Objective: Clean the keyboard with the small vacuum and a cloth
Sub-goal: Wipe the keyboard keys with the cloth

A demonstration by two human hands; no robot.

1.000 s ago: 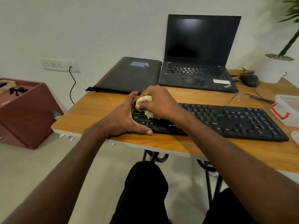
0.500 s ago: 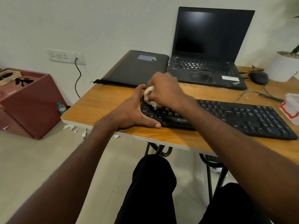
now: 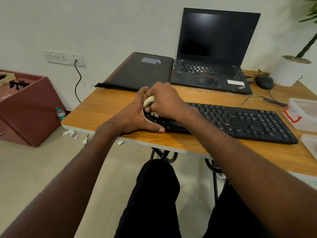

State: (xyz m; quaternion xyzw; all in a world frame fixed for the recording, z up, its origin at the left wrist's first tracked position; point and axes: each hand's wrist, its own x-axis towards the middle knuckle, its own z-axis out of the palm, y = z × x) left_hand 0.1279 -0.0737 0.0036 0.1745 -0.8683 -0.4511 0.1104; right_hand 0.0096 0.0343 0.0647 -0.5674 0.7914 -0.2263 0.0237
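A black full-size keyboard [image 3: 240, 121] lies across the wooden table [image 3: 106, 110]. My right hand [image 3: 166, 100] grips a small cream-coloured cleaning tool [image 3: 148, 101] and holds it down on the keys at the keyboard's left end; pale bristles or cloth show under the fingers. My left hand [image 3: 135, 117] clasps the keyboard's left edge, thumb along the front edge and fingers behind. Most of the tool is hidden inside my right hand.
An open black laptop [image 3: 214, 54] and a closed dark laptop sleeve [image 3: 142, 71] sit behind the keyboard. A mouse [image 3: 264, 81], cables, a white plant pot [image 3: 291, 71] and clear plastic boxes [image 3: 303, 114] occupy the right. A maroon cabinet [image 3: 25, 107] stands left.
My right hand has kept working the tool over the left-end keys with small strokes. My left hand stays on the keyboard's edge. The camera view shifted slightly.
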